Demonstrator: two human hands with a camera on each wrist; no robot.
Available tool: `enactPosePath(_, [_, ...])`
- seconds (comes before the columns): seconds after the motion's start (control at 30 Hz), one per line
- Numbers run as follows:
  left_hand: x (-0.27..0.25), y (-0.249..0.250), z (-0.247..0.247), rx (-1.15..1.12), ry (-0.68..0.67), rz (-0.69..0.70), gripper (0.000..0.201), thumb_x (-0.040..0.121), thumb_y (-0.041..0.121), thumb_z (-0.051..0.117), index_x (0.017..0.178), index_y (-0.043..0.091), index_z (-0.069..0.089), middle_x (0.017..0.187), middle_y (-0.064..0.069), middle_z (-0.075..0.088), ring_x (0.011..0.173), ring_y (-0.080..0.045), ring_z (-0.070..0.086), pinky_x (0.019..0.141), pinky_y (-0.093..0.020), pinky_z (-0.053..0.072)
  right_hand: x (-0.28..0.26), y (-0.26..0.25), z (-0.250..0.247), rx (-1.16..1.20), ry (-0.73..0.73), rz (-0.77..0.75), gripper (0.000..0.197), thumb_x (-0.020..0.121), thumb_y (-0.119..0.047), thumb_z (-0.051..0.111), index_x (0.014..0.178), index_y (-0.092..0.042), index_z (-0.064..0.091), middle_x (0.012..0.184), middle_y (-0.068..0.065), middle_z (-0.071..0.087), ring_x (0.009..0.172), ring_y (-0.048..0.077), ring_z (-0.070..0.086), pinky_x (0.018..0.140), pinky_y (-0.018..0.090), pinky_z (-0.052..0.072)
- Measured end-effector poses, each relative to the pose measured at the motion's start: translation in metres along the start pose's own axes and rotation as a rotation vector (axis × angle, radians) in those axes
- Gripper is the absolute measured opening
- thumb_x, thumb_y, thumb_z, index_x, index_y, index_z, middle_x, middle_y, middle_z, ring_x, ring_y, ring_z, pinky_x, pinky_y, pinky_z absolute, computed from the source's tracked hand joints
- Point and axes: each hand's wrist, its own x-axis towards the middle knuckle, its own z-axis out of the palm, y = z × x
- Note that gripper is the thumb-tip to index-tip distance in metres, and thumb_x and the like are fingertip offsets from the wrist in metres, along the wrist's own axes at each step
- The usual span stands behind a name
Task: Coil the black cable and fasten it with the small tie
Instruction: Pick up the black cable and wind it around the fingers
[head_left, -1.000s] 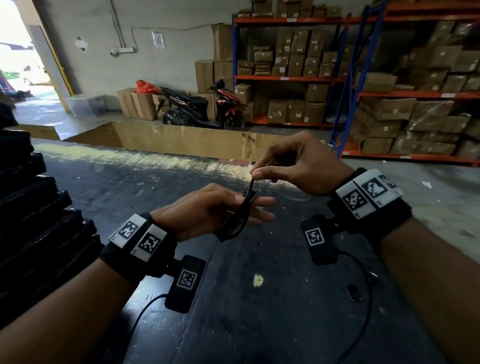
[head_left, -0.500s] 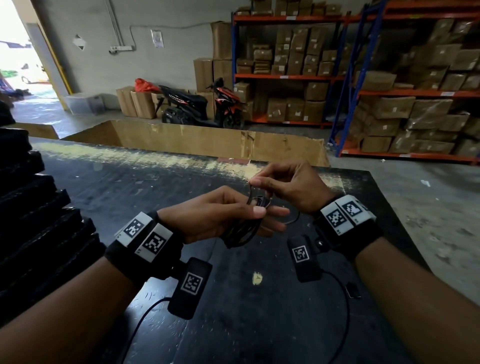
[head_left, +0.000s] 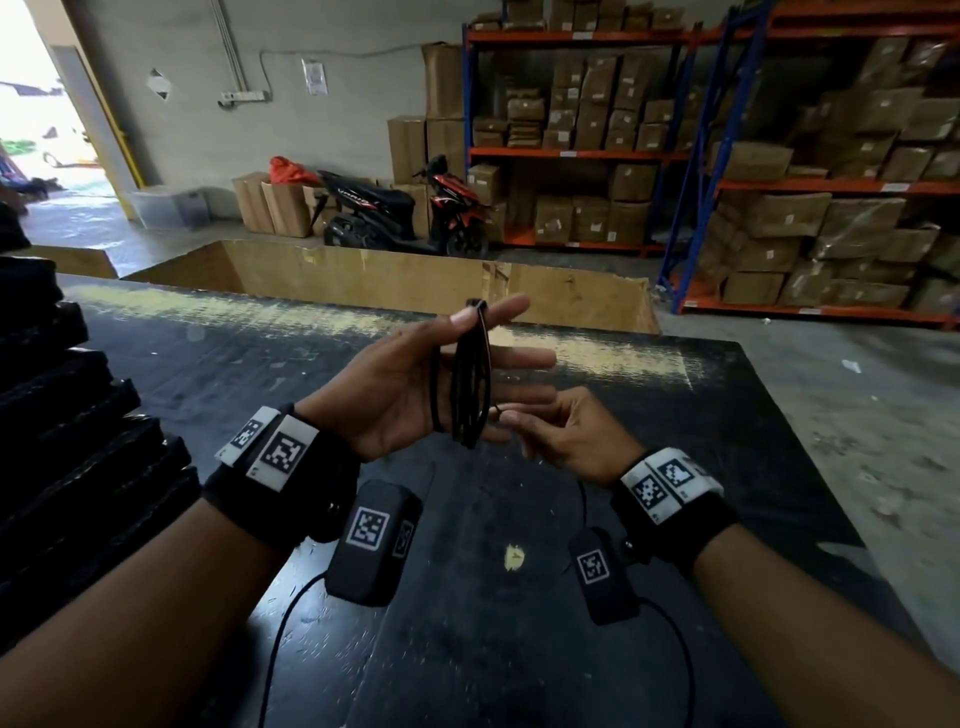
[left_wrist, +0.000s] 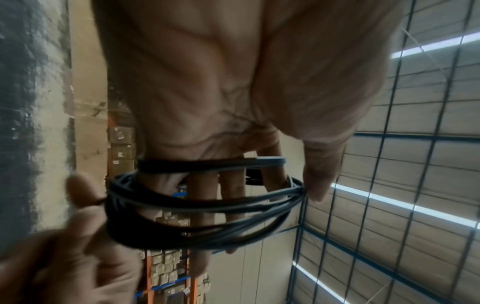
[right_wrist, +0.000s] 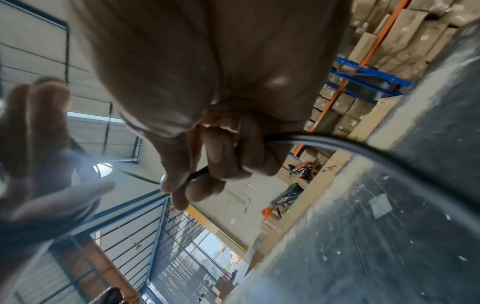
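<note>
Now the left hand (head_left: 410, 384) has turned palm-up, fingers spread, the coiled black cable (head_left: 470, 382) pinned by its thumb. Below the coil, the right hand (head_left: 566, 434), earlier above it, pinches a thin black strand, likely the tie. Fastening looks underway. Behind the dark worktop (head_left: 519, 649): shelved cartons, a scooter.

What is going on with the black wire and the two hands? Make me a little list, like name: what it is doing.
black cable: coiled in several loops, held upright above the table
left hand: palm up, fingers straight; thumb presses the top of the coil against the forefinger
right hand: fingers curled, pinching a thin black strand at the bottom of the coil
small tie: cannot tell whether the pinched strand is the tie or the cable's end
table: dark, scratched top under both hands
far side: motorbike and racks of cardboard boxes
</note>
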Motion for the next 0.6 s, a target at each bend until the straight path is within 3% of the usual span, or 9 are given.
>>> enactPosePath(0.13, [0.006,0.005,-0.001,0.027,0.034,0.036,0.050,0.101,0.035,0.046,0.149,0.025,0.051,0.147,-0.022,0.058,0.135,-0.047,0.054,0.105,-0.072,0.039,-0.007,0.004,0.017,-0.114,-0.082,0.008,0.023,0.102,-0.016,0.057,0.113,-0.012,0.077,0.061,0.013,0.062,0.042,0.003,0.047,0.047,0.014,0.038])
enactPosePath(0.23, [0.012,0.005,-0.002,0.099,0.126,0.084,0.045,0.103,0.033,0.046,0.146,0.023,0.055,0.145,-0.018,0.061,0.132,-0.039,0.059,0.088,-0.050,0.058,-0.013,0.000,0.033,-0.186,-0.153,0.018,0.027,0.104,-0.018,0.054,0.124,-0.014,0.072,0.062,0.008,0.066,0.045,0.000,0.055,0.050,0.015,0.042])
enactPosePath(0.3, [0.015,0.005,-0.002,0.172,0.224,0.123,0.039,0.102,0.032,0.048,0.139,0.026,0.061,0.142,-0.014,0.064,0.129,-0.031,0.064,0.083,-0.037,0.057,-0.015,-0.005,0.040,-0.235,-0.205,0.038,0.029,0.104,-0.016,0.052,0.128,-0.013,0.067,0.064,0.007,0.066,0.049,0.003,0.057,0.054,0.018,0.045])
enactPosePath(0.37, [0.017,0.005,-0.006,0.238,0.288,0.147,0.034,0.105,0.029,0.047,0.134,0.027,0.064,0.142,-0.011,0.065,0.126,-0.027,0.066,0.086,-0.038,0.053,-0.018,-0.013,0.044,-0.331,-0.253,0.058,0.028,0.104,-0.016,0.050,0.128,-0.013,0.065,0.064,0.004,0.066,0.058,0.010,0.060,0.064,0.027,0.051])
enactPosePath(0.43, [0.020,0.004,-0.012,0.292,0.337,0.167,0.031,0.106,0.025,0.046,0.130,0.018,0.066,0.146,-0.006,0.062,0.124,-0.024,0.068,0.088,-0.036,0.054,-0.020,-0.025,0.041,-0.396,-0.268,0.070,0.027,0.105,-0.017,0.049,0.124,-0.011,0.067,0.066,0.004,0.066,0.061,0.010,0.061,0.072,0.030,0.054])
enactPosePath(0.53, [0.019,0.001,-0.021,0.356,0.340,0.133,0.035,0.101,0.022,0.054,0.122,-0.001,0.068,0.147,0.002,0.062,0.126,-0.024,0.066,0.093,-0.033,0.057,-0.020,-0.049,0.026,-0.603,-0.205,-0.015,0.022,0.103,-0.023,0.053,0.109,-0.016,0.073,0.065,-0.009,0.063,0.052,-0.003,0.056,0.054,0.009,0.041])
enactPosePath(0.6, [0.016,-0.005,-0.024,0.361,0.296,0.061,0.047,0.094,0.028,0.059,0.125,-0.006,0.065,0.147,-0.002,0.062,0.127,-0.026,0.065,0.097,-0.037,0.056,-0.017,-0.066,0.013,-0.706,-0.139,-0.082,0.017,0.099,-0.022,0.059,0.099,-0.018,0.075,0.063,-0.015,0.059,0.051,-0.004,0.054,0.053,0.011,0.036])
